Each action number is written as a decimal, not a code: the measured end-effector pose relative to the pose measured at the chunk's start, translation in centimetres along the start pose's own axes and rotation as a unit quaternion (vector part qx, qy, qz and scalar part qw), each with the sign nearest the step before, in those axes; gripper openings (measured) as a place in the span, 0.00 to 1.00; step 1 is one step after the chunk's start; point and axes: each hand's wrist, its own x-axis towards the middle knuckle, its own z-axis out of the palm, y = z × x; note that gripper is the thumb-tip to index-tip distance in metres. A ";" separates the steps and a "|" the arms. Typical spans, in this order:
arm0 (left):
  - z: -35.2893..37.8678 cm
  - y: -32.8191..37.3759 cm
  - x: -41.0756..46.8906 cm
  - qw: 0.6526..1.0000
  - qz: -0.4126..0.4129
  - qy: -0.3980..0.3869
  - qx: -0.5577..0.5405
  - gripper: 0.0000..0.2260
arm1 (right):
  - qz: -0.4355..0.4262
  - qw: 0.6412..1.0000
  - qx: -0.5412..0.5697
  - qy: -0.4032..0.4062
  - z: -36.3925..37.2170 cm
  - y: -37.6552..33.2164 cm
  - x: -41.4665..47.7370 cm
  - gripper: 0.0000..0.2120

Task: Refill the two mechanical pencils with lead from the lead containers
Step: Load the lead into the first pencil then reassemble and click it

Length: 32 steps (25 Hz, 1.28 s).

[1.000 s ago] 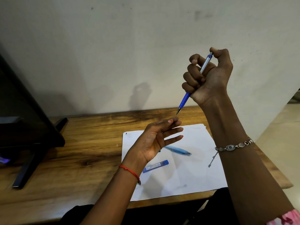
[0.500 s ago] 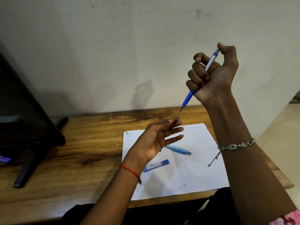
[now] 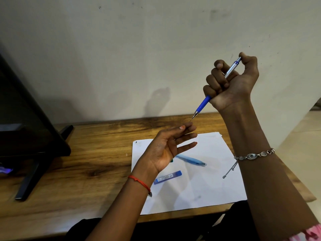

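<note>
– Well, where's the pencil just now?
– Right of centre, raised off the table. The right hand [image 3: 232,84] is fisted round the blue-and-silver pencil [image 3: 203,104] with the thumb [image 3: 248,60] on the top cap. The tip slants down-left, just above the left hand [image 3: 163,150], which lies palm up with loose fingers and holds nothing I can see.
– Clicking to check the feed, then?
– That's my reading. Use short, full presses with the tip over the palm, so any lead that drops is caught. Whether lead shows at the tip is too fine to tell.
– Room to work?
– Plenty mid-frame. The paper [image 3: 199,188] lies lower centre, with the light blue pencil [image 3: 192,160] and one lead container [image 3: 167,177] on it, just below the left hand. The sheet reaches nearly to the table [image 3: 86,153] edge, and the wood ends at lower right, so things should go down well inward. The black stand [image 3: 34,136] at the left is well apart.
</note>
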 end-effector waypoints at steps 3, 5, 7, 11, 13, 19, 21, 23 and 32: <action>0.0 0.1 0.0 1.000 0.001 -0.010 0.000 0.15 | 0.000 1.000 0.021 -0.001 -0.3 0.1 0.3 0.26; 0.0 0.1 0.0 1.000 0.005 -0.017 -0.002 0.15 | 0.002 0.999 0.050 0.001 -0.6 0.3 0.6 0.26; 0.0 0.1 -0.1 1.000 0.012 -0.024 -0.004 0.15 | 0.004 0.996 0.092 0.008 -1.1 0.6 0.8 0.27; 0.1 0.2 -0.1 0.999 0.028 -0.041 -0.013 0.17 | 0.010 0.987 0.159 0.032 -2.1 1.1 1.2 0.20; 0.2 0.2 -0.1 0.998 0.035 -0.047 -0.015 0.18 | 0.009 0.983 0.182 0.037 -2.4 1.3 1.2 0.17; 0.1 0.1 -0.1 0.998 0.042 -0.050 -0.013 0.19 | 0.010 0.982 0.186 0.039 -2.9 1.8 1.7 0.25; 0.0 0.2 0.0 0.998 0.045 -0.050 -0.013 0.19 | 0.009 0.984 0.174 0.030 -3.0 2.0 1.8 0.25; -0.1 0.3 0.0 0.997 0.049 -0.049 -0.013 0.19 | 0.013 0.987 0.160 0.012 -3.3 2.3 1.8 0.21; -1.7 1.8 0.0 0.993 0.097 0.018 -0.063 0.15 | 0.062 0.998 -0.016 -0.005 -5.1 4.6 1.6 0.13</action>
